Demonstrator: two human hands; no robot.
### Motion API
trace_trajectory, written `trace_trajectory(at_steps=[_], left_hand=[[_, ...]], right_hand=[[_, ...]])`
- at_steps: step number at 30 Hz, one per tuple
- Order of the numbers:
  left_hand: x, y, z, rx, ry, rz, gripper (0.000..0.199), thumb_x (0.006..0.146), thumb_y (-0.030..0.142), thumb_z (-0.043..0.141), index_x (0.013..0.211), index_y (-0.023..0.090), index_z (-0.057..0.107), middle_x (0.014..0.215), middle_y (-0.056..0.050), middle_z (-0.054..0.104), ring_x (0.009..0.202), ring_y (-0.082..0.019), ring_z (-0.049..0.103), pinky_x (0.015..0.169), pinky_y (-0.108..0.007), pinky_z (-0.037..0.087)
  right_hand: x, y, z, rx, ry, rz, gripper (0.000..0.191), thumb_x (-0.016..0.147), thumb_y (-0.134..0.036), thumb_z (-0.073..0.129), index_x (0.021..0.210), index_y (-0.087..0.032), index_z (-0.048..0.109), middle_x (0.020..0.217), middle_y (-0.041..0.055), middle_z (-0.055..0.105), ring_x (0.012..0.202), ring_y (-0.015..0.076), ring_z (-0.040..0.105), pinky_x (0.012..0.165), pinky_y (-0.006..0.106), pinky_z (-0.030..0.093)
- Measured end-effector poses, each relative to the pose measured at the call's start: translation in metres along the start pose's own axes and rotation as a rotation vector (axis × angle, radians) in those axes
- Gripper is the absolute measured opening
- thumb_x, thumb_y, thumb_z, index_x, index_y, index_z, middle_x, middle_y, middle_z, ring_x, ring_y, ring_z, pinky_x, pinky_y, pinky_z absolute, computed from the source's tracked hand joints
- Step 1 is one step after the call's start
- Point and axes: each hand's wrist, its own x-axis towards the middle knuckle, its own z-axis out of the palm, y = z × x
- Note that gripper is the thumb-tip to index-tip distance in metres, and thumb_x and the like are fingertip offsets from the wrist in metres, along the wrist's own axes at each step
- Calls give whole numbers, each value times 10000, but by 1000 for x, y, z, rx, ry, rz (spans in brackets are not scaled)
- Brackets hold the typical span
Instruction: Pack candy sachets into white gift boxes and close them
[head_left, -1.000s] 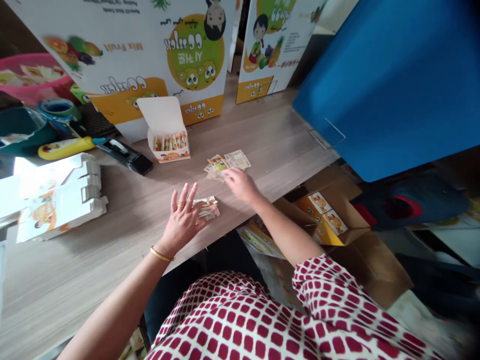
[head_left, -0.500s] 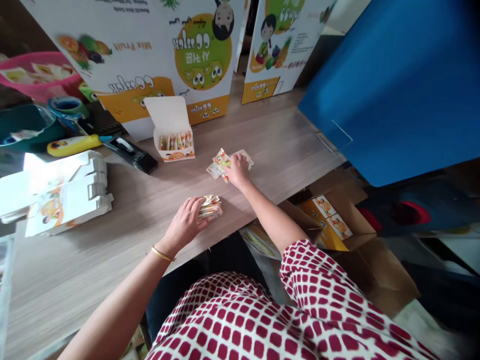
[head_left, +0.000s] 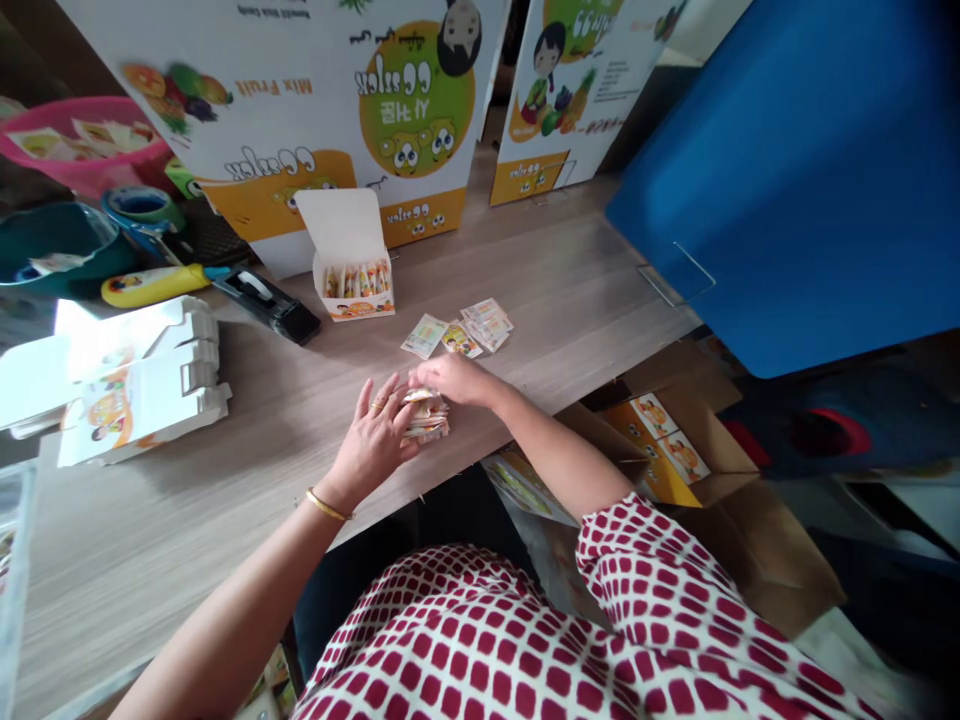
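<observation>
A stack of small printed sachets lies near the table's front edge. My left hand curls around its left side, thumb on the near side and some fingers spread over the top. From the far right, my right hand reaches over the stack with its fingers bent together at the top; whatever they pinch is hidden. Just beyond that hand, several loose sachets lie flat, among them a yellow one and a pale one. Farther back stands a small white box, lid up, holding a row of sachets.
Flattened printed boxes are piled at the left beside a black tape dispenser. Large printed cartons stand at the back, with a blue panel at right. A pink basket holds more sachets. Below the edge sits an open cardboard box.
My right hand has moved from the loose sachets back toward me, onto the stack. The loose sachets now lie uncovered and shifted. My left hand stays by the stack, its fingers more spread.
</observation>
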Motion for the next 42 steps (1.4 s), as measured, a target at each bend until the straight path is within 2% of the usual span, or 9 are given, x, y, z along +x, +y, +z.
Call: trace_trajectory(at_steps=[4,11,16,23,27,31,35,40,42], left_hand=[[-2,-2,4,-44,-45,-44,610,909,334,683,1447,168,451,1327,-184,626,1178,-336,629,1024,-484,525],[-8,-8,14,-123,56,-72,739,940,354,642,1547,121,291,1300,-201,643,1151,-328,645,981,-453,540],[0,-5,5,-92,9,-51,556,926,402,667,1395,159,493,1296,-182,644,1170,-347,603,1022,-503,501],[-2,-4,4,-27,-27,-60,595,874,365,736,1372,115,529,1363,-201,622,1234,-370,574,1050,-514,492],[-5,-4,4,12,52,-28,561,884,377,727,1364,136,562,1648,-225,345,1546,-420,281,1245,-622,265],[-4,-4,3,8,58,-20,552,879,368,729,1369,163,578,1705,-201,224,1601,-395,127,1281,-638,174],[-4,-5,4,-13,44,-26,570,866,345,739,1384,178,568,1695,-198,258,1599,-390,137,1270,-652,198],[-6,-1,4,27,66,-33,574,870,370,742,1369,148,566,1699,-234,213,1601,-406,97,1273,-661,170],[-6,0,3,38,86,-29,583,877,386,737,1379,157,552,1702,-228,211,1601,-413,86,1269,-678,151]], right_hand=[[49,23,-24,-330,75,92,515,974,-68,442,1457,-189,574,1513,104,569,1437,274,438,1193,469,336],[95,42,-47,-612,-152,131,359,885,-213,686,1228,-113,664,1398,203,585,1356,381,470,1127,577,404],[97,36,-49,-607,-208,109,435,897,-174,668,1326,-133,613,1388,181,602,1271,322,565,1070,444,469],[97,33,-52,-550,-181,175,216,911,-231,694,1099,-124,692,1297,194,658,1219,328,614,1026,420,491],[82,29,-27,-392,-33,152,283,1004,-201,567,1275,-124,597,1319,167,666,1214,253,638,1028,336,486],[70,22,-6,-302,9,311,343,990,-243,606,1314,-127,595,1378,218,632,1223,279,655,1011,353,506],[71,16,-10,-274,-36,426,268,988,-317,600,1103,-99,706,1149,230,737,1057,318,721,886,354,539],[54,-2,-3,-217,150,199,211,934,-176,633,1138,-147,678,1293,141,669,1124,229,664,961,302,495],[38,-10,4,-125,71,85,248,916,-113,622,1156,-134,676,1275,131,680,1103,217,662,968,307,492]])
